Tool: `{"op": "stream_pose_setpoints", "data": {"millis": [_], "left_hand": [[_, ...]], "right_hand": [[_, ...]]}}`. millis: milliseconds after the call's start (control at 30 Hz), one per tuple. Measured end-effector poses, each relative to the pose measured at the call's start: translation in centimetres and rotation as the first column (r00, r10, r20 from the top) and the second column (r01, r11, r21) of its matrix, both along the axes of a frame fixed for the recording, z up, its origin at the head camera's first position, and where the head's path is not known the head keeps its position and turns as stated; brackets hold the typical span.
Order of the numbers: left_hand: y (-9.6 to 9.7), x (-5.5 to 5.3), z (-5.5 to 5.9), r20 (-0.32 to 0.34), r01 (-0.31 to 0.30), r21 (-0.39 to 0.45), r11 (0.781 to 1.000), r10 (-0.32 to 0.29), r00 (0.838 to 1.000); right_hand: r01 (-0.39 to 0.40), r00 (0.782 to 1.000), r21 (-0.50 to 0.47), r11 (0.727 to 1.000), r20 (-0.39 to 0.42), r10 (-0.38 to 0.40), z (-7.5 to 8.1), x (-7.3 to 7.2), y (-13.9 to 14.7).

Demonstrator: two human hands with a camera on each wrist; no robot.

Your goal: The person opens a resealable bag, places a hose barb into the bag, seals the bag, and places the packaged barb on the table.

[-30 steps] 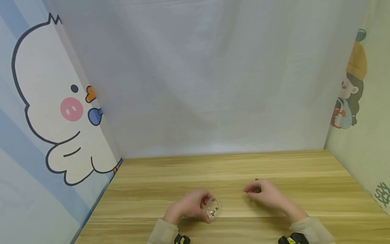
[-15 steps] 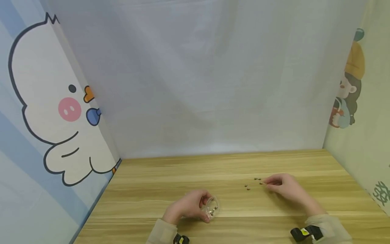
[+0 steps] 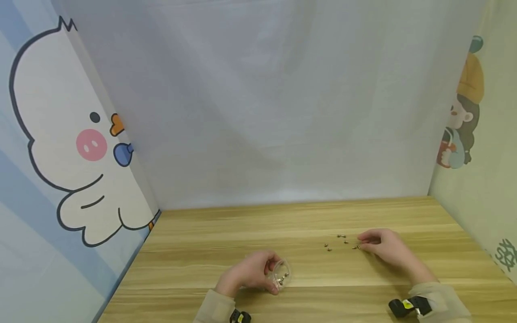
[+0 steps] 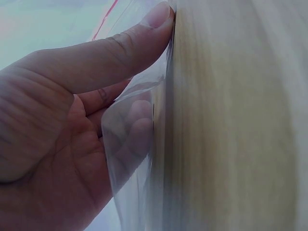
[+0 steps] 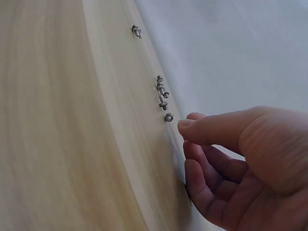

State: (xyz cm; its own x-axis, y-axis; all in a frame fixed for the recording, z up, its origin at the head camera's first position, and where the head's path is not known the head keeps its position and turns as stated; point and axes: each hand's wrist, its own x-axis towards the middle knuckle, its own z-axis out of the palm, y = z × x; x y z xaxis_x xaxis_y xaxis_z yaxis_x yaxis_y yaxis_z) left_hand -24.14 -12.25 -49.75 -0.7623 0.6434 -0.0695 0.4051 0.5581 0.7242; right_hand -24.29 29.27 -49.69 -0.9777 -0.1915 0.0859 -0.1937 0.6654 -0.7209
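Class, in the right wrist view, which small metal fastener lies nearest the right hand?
The lowest fastener in that view, just off the right hand; the other fasteners lie higher in the picture, farther from the fingers.

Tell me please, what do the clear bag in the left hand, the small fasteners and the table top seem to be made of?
Clear bag: likely thin, glossy plastic film, by its see-through, creased walls.
Small fasteners: probably metal, by their silvery-grey shine.
Table top: wood-look, by its long grain streaks; solid wood or laminate cannot be told.
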Motion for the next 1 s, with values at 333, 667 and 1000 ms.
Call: {"op": "stream_pose_setpoints", "data": {"millis": [333,667,1000], "left_hand": [[-0.03,0.00,0.02,0.008,-0.002,0.003,1.000,0.002,1.000],[0.03,0.19,0.10,0.018,-0.008,0.013,1.000,0.008,1.000],[0.11,0.27,0.16,0.013,-0.010,0.007,1.000,0.009,1.000]], "right_hand": [[-0.033,0.998,0.006,0.999,0.060,0.032,-0.26,-0.03,-0.09],[-0.017,0.999,0.025,1.000,0.041,0.016,-0.51,-0.06,-0.27],[0.007,0.999,0.037,0.999,0.031,-0.008,-0.48,0.16,-0.08]]}}
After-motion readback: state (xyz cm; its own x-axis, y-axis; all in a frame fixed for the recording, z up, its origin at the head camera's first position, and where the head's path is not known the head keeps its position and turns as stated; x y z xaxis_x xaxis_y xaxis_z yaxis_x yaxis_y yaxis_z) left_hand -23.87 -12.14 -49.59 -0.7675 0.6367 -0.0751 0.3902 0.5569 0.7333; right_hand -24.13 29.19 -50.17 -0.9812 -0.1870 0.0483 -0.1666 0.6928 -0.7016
